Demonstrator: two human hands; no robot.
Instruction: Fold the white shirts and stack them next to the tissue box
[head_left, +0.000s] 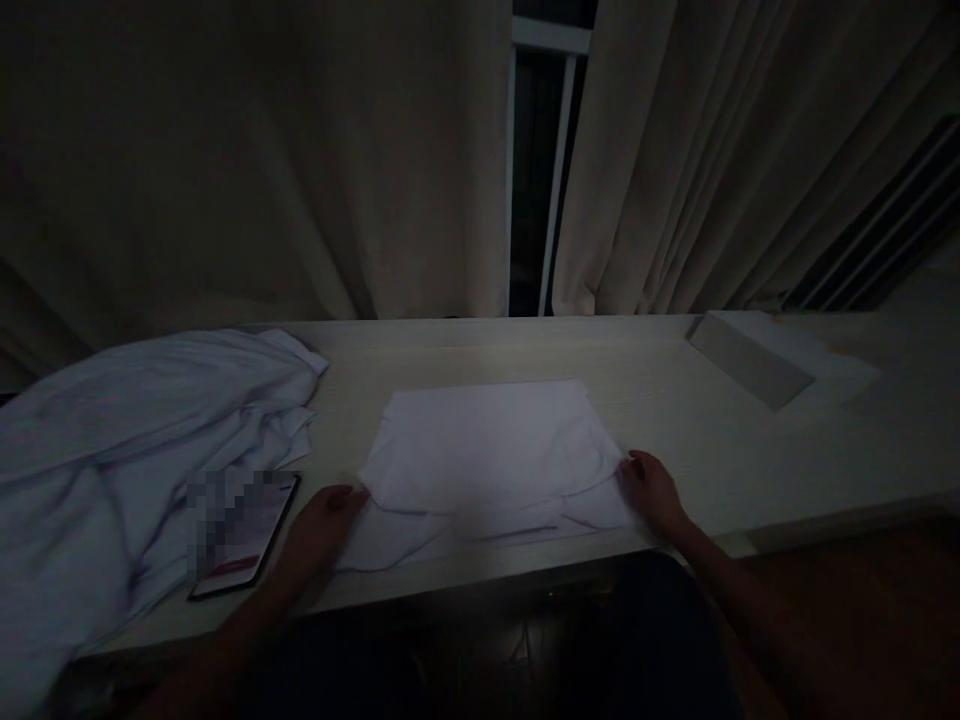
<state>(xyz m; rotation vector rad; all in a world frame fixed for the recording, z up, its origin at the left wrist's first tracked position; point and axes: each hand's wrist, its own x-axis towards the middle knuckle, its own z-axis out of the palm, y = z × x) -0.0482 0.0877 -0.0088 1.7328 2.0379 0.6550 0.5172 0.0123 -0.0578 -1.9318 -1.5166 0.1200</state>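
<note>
Fabric (172,400) lies in a loose, rumpled, pale heap over the left end of the counter (652,390), spreading from near the back edge to the front left corner, where part of it hangs past the front edge. Just beside the heap, near the front edge, lies a tablet (251,540) with a dark rim and a lit screen, part of it blocked out by blurring. Next comes the left hand (326,515), its fingers drawn together and pinching the left side of a white cloth (487,440). This cloth lies flat in layers at the middle of the counter, its near side close to the front edge and its upper layer folded short of the lower one. Past the back edge, curtains (427,160) part around a narrow window (536,160). The right hand (651,488) has its thumb and fingers closed on the cloth's right side, near the front edge. Below that edge shows a dark-clad knee (660,620). Farther right, well apart from the cloth, a pale box (754,350) sits toward the back edge.
</note>
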